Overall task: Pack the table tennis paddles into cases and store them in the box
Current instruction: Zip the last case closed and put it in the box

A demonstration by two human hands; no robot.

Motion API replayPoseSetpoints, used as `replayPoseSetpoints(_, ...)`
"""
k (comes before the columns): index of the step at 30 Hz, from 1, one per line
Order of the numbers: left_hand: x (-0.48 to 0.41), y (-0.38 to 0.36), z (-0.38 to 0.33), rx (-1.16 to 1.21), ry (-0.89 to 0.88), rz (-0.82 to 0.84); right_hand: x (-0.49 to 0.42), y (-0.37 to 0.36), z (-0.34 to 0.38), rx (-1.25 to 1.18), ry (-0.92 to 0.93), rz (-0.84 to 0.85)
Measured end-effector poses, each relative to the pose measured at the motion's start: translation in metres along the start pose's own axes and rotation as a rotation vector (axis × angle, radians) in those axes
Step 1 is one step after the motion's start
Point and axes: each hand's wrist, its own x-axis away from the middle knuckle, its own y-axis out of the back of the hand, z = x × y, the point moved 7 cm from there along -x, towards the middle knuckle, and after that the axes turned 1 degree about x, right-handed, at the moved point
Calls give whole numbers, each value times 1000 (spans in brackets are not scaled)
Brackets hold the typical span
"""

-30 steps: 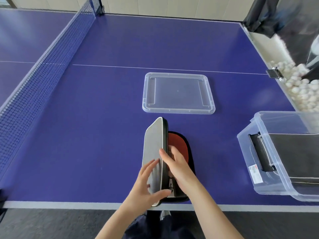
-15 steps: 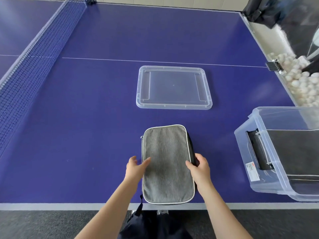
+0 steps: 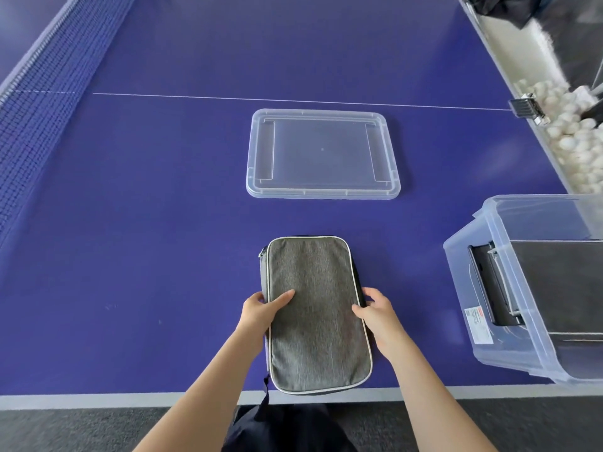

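A grey fabric paddle case [image 3: 315, 314] with pale piping lies flat and folded closed near the front edge of the blue table [image 3: 130, 256]. The paddle inside is hidden. My left hand [image 3: 261, 309] grips the case's left edge, thumb on top. My right hand [image 3: 375, 309] grips its right edge, thumb on the cover. A clear plastic box [image 3: 509, 288] stands at the right with another dark case [image 3: 561, 288] inside it. The box's clear lid [image 3: 321, 154] lies flat on the table beyond the grey case.
The net [image 3: 39, 132] runs along the left side. A trough of several white balls [image 3: 574, 138] sits past the table's right edge, with a metal clip [image 3: 527, 107] on its rim. Dark floor lies below the table's front edge.
The raised case cover came down over the red paddle and the case now lies closed. Both hands moved to its side edges.
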Motion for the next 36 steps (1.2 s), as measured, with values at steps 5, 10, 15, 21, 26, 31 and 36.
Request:
replayPoseSetpoints(5,1,-11,-2,52,-6,90,-2,-2,1,26,35,51)
replayPoseSetpoints(10,4,-16,5,148,-37,69,-2,1,-1,1,49,50)
replayPoseSetpoints(15,11,-10,-1,168,-140,34,4,3,-3,-47,11,72)
replayPoseSetpoints(21,30,10,-28,60,-315,18,42,7,81,277,433,-311)
replayPoseSetpoints(26,57,22,-66,-154,-518,-6,97,-71,207,595,995,-217)
replayPoseSetpoints(31,80,28,-93,-361,-675,-31,113,-123,254,1119,1129,-155)
replayPoseSetpoints(36,92,35,-104,-464,-745,-48,128,-125,264,1054,1160,-94)
